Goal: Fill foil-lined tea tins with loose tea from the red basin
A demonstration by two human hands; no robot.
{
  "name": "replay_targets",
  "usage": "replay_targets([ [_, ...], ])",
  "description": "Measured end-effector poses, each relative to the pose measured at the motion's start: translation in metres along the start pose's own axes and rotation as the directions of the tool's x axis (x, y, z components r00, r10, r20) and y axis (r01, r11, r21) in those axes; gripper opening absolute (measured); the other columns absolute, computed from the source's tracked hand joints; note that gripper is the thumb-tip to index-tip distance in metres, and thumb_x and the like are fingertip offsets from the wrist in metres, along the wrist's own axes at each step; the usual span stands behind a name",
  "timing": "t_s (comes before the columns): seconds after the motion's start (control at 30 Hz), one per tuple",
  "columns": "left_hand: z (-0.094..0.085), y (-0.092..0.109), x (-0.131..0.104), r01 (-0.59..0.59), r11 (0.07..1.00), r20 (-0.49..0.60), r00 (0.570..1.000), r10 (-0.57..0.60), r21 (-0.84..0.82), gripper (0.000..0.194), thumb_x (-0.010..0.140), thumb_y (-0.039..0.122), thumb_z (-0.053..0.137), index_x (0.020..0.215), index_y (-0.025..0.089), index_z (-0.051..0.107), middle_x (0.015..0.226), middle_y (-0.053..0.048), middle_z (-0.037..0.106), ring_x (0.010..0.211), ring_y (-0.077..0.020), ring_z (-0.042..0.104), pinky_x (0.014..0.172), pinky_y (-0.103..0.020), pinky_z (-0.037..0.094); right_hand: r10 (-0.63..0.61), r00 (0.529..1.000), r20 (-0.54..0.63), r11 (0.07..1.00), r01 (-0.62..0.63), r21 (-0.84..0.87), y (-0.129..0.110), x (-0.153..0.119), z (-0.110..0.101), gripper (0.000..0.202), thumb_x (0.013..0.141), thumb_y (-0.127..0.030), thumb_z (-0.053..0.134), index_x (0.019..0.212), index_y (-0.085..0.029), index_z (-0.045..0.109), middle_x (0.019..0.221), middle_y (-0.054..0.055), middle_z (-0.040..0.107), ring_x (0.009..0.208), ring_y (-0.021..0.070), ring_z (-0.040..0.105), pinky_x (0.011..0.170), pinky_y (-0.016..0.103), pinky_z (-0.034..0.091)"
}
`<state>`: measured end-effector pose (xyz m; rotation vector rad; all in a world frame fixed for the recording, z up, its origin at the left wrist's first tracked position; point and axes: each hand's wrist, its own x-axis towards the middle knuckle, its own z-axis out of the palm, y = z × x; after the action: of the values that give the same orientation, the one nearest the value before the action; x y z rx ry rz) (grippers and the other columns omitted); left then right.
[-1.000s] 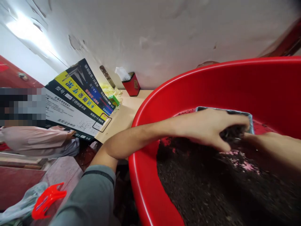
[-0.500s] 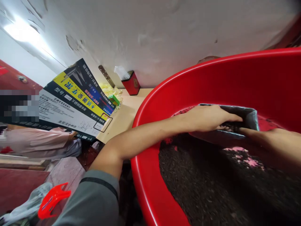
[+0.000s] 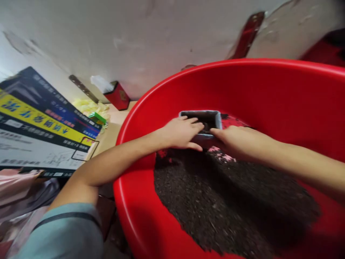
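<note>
A small grey rectangular box (image 3: 207, 114) with an open top stands inside the big red tub (image 3: 142, 212), near its far side. Dark, shredded loose material (image 3: 221, 212) that looks like soil or dry tea covers much of the tub's floor. My left hand (image 3: 182, 132) lies over the box's near left rim, fingers spread into the opening and thumb apart outside. At the near right corner my right hand (image 3: 239, 141) grips the box wall; most of its fingers are hidden. Some dark material shows within the box.
Left of the tub, a wooden tabletop (image 3: 109, 135) bears a printed cardboard box (image 3: 45, 126), a small green box (image 3: 97, 118), crumpled yellowish material (image 3: 88, 107) and a red tissue box (image 3: 120, 96). A knife (image 3: 83, 88) leans by the wall. Pinkish cloth (image 3: 16, 187) shows at lower left.
The view has swung right, so everything sits further left. My left fingers have spread apart over the box, and my right hand shows more fully at its near right corner.
</note>
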<state>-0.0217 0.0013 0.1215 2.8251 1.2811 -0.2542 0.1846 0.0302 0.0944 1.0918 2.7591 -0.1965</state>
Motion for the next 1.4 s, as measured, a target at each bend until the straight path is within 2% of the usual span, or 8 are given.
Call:
replay_targets([
  [0.33,-0.014,-0.009,-0.001,-0.039,0.999,-0.001,0.999,0.039,0.009,0.036,0.096,0.045,0.061,0.115,0.017,0.071,0.115,-0.011,0.072,0.109,-0.0248,0.066,0.091,-0.035,0.049,0.040,0.997,0.070,0.999,-0.041,0.015,-0.003,0.002,-0.005,0.038,0.100,-0.042,0.036,0.106,-0.018,0.065,0.075,0.010,0.067,0.058,0.0205,0.058,0.049,0.029,0.025],
  [0.43,-0.038,-0.006,-0.012,0.102,0.994,-0.128,0.986,-0.106,-0.039,0.040,0.103,0.046,0.045,0.108,0.017,0.073,0.103,-0.009,0.074,0.098,-0.0213,0.067,0.087,-0.034,0.048,0.041,0.997,0.071,0.999,-0.042,0.006,-0.002,0.003,-0.005,0.038,0.099,-0.042,0.036,0.107,-0.018,0.065,0.076,0.010,0.067,0.059,0.0202,0.057,0.051,0.030,0.026],
  [0.53,-0.041,0.009,-0.024,0.186,0.980,0.162,0.972,-0.172,-0.075,0.040,0.099,0.050,0.050,0.107,0.019,0.074,0.096,-0.009,0.075,0.093,-0.0231,0.068,0.085,-0.035,0.050,0.062,0.995,0.079,0.998,-0.061,-0.006,-0.001,0.003,-0.005,0.037,0.098,-0.043,0.038,0.110,-0.020,0.064,0.078,0.010,0.067,0.060,0.0201,0.057,0.051,0.030,0.027],
  [0.63,0.001,0.029,-0.029,0.185,0.979,0.702,0.708,-0.075,-0.082,0.066,0.085,0.063,0.066,0.137,0.023,0.062,0.125,-0.018,0.070,0.109,-0.0358,0.067,0.090,-0.047,0.053,0.080,0.994,0.079,0.997,-0.079,-0.013,-0.001,0.003,-0.004,0.036,0.098,-0.045,0.041,0.110,-0.021,0.065,0.079,0.009,0.068,0.061,0.0202,0.057,0.055,0.030,0.031],
  [0.77,0.068,0.051,-0.033,0.424,0.904,0.748,0.580,-0.322,0.060,0.117,0.074,0.076,0.070,0.164,0.028,0.012,0.169,-0.020,0.003,0.149,-0.0555,0.016,0.105,-0.076,0.034,0.090,0.991,0.101,0.996,-0.090,-0.006,0.000,0.004,-0.004,0.037,0.097,-0.046,0.044,0.111,-0.020,0.066,0.079,0.010,0.068,0.063,0.0225,0.059,0.058,0.032,0.035],
  [0.9,0.071,0.074,-0.059,0.510,0.856,0.907,0.393,-0.149,-0.080,0.121,0.070,0.080,0.068,0.164,0.025,0.014,0.168,-0.024,-0.003,0.145,-0.0583,0.024,0.109,-0.073,0.034,0.063,0.994,0.085,0.998,-0.065,0.024,0.002,0.005,-0.003,0.034,0.096,-0.046,0.047,0.110,-0.021,0.066,0.077,0.011,0.066,0.062,0.0244,0.059,0.057,0.034,0.036],
  [1.1,0.056,0.095,-0.078,0.440,0.888,0.849,0.513,-0.124,-0.136,0.088,0.078,0.053,0.077,0.150,0.017,0.041,0.152,-0.029,0.040,0.130,-0.0476,0.051,0.098,-0.058,0.050,0.043,0.997,0.061,0.998,-0.046,0.049,0.000,0.005,-0.004,0.034,0.095,-0.046,0.048,0.109,-0.021,0.067,0.076,0.009,0.066,0.060,0.0221,0.058,0.057,0.033,0.036],
  [1.4,0.076,0.082,-0.068,0.266,0.945,0.771,0.636,-0.024,-0.191,0.078,0.073,0.041,0.082,0.141,0.019,0.050,0.127,-0.020,0.062,0.105,-0.0348,0.069,0.081,-0.037,0.057,0.062,0.998,-0.030,0.993,-0.058,0.101,-0.001,0.003,0.001,0.036,0.093,-0.050,0.051,0.111,-0.023,0.068,0.084,0.010,0.070,0.071,0.0232,0.062,0.063,0.032,0.039],
])
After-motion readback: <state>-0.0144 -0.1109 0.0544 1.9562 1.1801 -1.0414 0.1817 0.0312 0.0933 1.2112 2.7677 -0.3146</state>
